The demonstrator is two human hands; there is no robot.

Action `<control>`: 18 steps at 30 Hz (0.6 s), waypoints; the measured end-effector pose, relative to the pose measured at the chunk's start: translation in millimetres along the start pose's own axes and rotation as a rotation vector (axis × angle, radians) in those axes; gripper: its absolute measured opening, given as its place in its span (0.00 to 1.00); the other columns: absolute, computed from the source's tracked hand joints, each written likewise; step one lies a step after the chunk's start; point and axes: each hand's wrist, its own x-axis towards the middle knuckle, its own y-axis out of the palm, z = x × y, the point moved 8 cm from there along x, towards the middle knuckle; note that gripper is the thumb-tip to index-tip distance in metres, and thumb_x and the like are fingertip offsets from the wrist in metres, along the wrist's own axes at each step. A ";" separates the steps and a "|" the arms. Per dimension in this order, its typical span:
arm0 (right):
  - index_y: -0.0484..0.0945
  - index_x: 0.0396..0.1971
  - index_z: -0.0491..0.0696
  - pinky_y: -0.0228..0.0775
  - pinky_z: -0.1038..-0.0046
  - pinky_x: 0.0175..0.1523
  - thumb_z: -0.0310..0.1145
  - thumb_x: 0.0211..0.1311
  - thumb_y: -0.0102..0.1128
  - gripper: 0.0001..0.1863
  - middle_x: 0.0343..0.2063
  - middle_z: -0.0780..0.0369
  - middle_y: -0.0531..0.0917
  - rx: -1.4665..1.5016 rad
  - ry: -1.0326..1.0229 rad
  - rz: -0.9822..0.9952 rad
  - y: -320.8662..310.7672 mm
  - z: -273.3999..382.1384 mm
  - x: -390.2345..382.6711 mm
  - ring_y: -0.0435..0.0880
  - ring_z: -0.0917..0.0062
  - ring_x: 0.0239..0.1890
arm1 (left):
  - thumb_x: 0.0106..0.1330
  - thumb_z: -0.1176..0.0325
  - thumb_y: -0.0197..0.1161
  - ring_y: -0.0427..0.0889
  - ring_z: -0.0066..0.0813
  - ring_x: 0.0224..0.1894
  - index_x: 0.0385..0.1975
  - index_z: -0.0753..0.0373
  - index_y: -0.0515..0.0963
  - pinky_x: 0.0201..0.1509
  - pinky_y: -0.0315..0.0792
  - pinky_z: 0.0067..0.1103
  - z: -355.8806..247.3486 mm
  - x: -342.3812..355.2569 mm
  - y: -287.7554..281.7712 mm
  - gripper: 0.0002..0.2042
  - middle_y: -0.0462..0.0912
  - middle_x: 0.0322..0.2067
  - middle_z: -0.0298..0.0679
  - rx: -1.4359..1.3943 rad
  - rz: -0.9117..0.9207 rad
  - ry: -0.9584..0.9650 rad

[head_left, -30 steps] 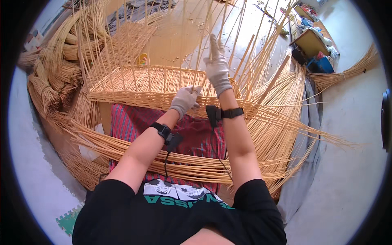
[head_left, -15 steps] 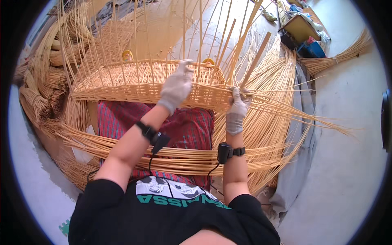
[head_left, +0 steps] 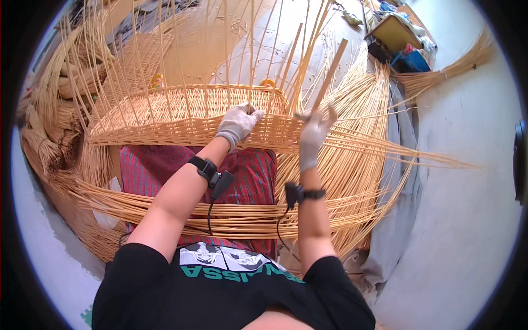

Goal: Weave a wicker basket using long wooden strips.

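Observation:
A half-woven wicker basket [head_left: 181, 127] stands in front of me, its upright stakes [head_left: 206, 60] rising from the low side wall. At the near wall, my gloved left hand [head_left: 237, 123] is closed with thumb and fingers pinched round one thin stake at the weaving edge. My gloved right hand [head_left: 315, 135] is at the basket's right end, its fingers apart and somewhat blurred. Just beyond them a flat wooden strip [head_left: 332, 69] slants upward. From that corner several loose weaving rods [head_left: 396, 149] trail out to the right.
A bundle of long rods [head_left: 242, 220] crosses before my body over a red plaid cloth [head_left: 192, 181]. More rods [head_left: 360, 104] fan out on the right, beside grey sheeting [head_left: 393, 214]. Coiled bundles [head_left: 60, 110] lie at left. A blue container [head_left: 415, 60] stands far right.
My left hand has come down from above the wall and closed on a stake. My right hand has loosened from the rods at the corner, its fingers spreading. The view has shifted slightly.

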 end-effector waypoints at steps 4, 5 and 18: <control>0.64 0.59 0.49 0.81 0.68 0.51 0.26 0.78 0.46 0.13 0.28 0.62 0.84 -0.255 -0.127 0.109 37.0 38.3 -40.2 0.87 0.73 0.36 | 0.66 0.55 0.70 0.84 0.33 0.21 0.50 0.59 0.78 0.28 0.78 0.30 11.3 -7.2 -7.1 0.19 0.85 0.25 0.43 -0.020 -0.094 0.015; 0.66 0.56 0.50 0.82 0.73 0.45 0.28 0.76 0.54 0.14 0.29 0.62 0.83 -0.131 0.009 0.015 10.6 18.6 -21.1 0.86 0.74 0.39 | 0.65 0.56 0.71 0.86 0.33 0.24 0.56 0.58 0.75 0.30 0.78 0.29 8.1 -6.6 -11.3 0.23 0.87 0.30 0.45 -0.167 -0.165 0.076; 0.74 0.62 0.53 0.76 0.62 0.38 0.31 0.61 0.67 0.28 0.34 0.60 0.86 -1.456 -0.379 0.114 27.1 14.9 102.1 0.83 0.65 0.33 | 0.70 0.75 0.52 0.89 0.40 0.28 0.77 0.27 0.44 0.23 0.81 0.34 -56.0 -28.6 87.0 0.41 0.72 0.55 0.57 0.854 -0.042 0.572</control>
